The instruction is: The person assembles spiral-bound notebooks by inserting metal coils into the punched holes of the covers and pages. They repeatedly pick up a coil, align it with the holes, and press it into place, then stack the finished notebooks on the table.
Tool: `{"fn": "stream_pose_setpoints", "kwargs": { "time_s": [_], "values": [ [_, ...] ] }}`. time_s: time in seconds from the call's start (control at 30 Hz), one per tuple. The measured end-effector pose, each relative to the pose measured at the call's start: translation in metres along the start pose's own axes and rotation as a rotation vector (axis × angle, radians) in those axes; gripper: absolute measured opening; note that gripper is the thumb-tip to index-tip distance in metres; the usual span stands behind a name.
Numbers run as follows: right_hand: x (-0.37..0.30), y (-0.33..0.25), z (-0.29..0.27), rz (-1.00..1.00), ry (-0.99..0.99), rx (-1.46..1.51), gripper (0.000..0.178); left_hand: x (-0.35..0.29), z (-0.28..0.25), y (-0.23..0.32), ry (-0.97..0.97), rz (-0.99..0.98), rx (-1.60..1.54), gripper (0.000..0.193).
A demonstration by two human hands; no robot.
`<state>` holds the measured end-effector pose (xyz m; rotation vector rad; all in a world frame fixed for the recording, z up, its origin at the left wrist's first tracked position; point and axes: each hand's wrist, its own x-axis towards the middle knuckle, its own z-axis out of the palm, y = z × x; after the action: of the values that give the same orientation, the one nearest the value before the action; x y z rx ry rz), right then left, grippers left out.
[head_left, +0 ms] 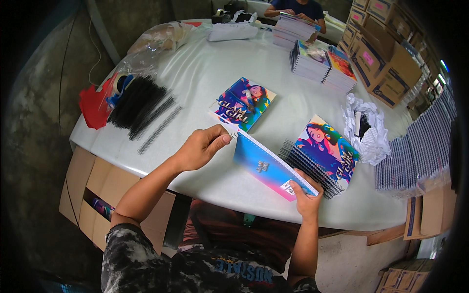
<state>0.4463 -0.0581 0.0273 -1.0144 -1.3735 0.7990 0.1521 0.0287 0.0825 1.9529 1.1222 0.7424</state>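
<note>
A thin notebook (261,163) with a blue-to-pink cover and a row of punched holes along its upper edge is tilted over the table's near side. My right hand (307,198) grips its lower right corner, thumb on the cover. At the opposite end of the punched edge, my left hand (207,145) is closed with thumb and forefinger together; a thin pale coil-like piece shows by the fingertips, too small to make out. Behind the notebook lies a stack of colourful illustrated notebooks (243,102). To the right, a fanned pile of spiral-bound notebooks (328,151) sits close to my right hand.
Many loose black spiral coils (139,107) lie at the left beside red plastic (95,105). Stacked notebooks (325,63) stand at the back right, near cardboard boxes (383,63) and crumpled white paper (369,134). Another person (299,10) works across the table (190,73).
</note>
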Motion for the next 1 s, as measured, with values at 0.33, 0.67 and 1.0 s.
{"fn": "stream_pose_setpoints", "kwargs": {
  "time_s": [0.33, 0.67, 1.0],
  "values": [
    [0.005, -0.004, -0.007, -0.1, -0.149, 0.013, 0.024, 0.021, -0.022, 0.015, -0.067, 0.024, -0.268, 0.014],
    [-0.002, -0.006, -0.006, 0.082, -0.149, -0.107, 0.027, 0.029, -0.029, 0.064, -0.258, 0.18, 0.688, 0.029],
    [-0.006, -0.005, 0.005, -0.077, -0.147, -0.075, 0.032, 0.028, -0.015, 0.067, -0.105, 0.441, 0.989, 0.032]
  ]
}}
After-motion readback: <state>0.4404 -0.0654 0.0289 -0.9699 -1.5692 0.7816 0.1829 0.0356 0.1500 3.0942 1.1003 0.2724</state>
